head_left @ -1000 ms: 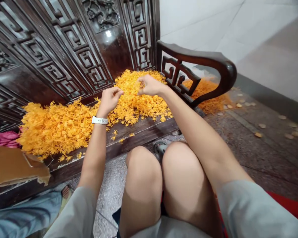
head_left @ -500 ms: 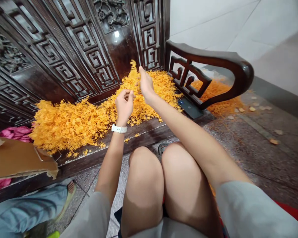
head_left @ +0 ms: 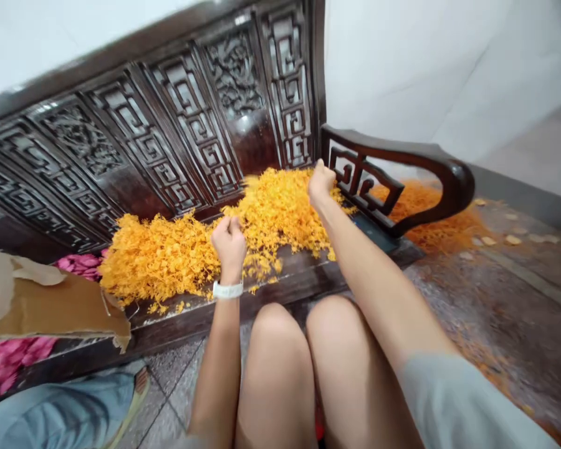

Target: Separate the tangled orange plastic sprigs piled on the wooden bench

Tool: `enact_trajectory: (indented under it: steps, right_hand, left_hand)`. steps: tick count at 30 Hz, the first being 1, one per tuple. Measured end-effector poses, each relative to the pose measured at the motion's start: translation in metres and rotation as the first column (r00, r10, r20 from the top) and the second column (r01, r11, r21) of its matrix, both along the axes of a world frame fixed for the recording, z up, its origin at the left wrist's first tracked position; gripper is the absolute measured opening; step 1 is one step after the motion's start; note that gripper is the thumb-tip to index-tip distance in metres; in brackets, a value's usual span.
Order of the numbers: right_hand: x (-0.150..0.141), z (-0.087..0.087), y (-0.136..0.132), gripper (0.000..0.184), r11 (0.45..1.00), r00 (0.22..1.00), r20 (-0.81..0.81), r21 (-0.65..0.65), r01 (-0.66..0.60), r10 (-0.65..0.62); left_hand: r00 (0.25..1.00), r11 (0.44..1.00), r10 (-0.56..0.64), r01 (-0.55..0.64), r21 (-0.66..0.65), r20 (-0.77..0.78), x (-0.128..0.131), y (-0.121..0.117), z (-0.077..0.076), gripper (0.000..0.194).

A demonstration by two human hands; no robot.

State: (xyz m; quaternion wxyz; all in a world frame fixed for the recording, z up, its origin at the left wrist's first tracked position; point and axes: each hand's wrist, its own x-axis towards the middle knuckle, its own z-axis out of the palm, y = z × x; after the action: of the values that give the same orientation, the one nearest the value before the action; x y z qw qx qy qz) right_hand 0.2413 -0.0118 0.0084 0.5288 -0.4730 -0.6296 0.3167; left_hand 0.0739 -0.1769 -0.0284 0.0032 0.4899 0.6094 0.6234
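Note:
Orange-yellow artificial flower pieces point(head_left: 163, 259) lie heaped along the seat of a dark carved wooden bench point(head_left: 257, 146). My left hand point(head_left: 230, 246), with a white watch on its wrist, is closed in a pinch over the front of the heap. Higher and to the right, my right hand point(head_left: 321, 184) is closed too, above the heap's right end by the bench's armrest point(head_left: 402, 153). Whatever the fingers of either hand hold is too small or hidden to make out. The hands are well apart.
A torn cardboard box point(head_left: 51, 305) stands at the left, with pink petals point(head_left: 16, 362) around it. A dark phone point(head_left: 374, 232) rests beside the armrest. More orange pieces point(head_left: 430, 215) are piled on the floor beyond it. Another person's leg point(head_left: 65, 405) is at lower left.
My hands have moved apart, the right one going right toward the armrest. Its stretched fingers have closed. The yellow piece sticking up by my hands no longer shows. The view has tilted up.

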Motion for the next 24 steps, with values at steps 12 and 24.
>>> enact_trajectory:
  steps: [12, 24]
  right_hand:
    - [0.034, 0.050, -0.042, 0.039, 0.365, 0.570, -0.440, -0.467, -0.805, 0.694]
    - [-0.040, 0.006, -0.058, 0.028, 0.807, 0.698, -0.693, -0.302, -0.508, 0.180]
  left_hand:
    - [0.951, 0.989, -0.135, 0.144, -0.014, 0.278, -0.016, 0.009, -0.021, 0.043]
    - [0.954, 0.991, 0.132, -0.120, 0.058, -0.270, -0.001, 0.034, 0.005, 0.029]
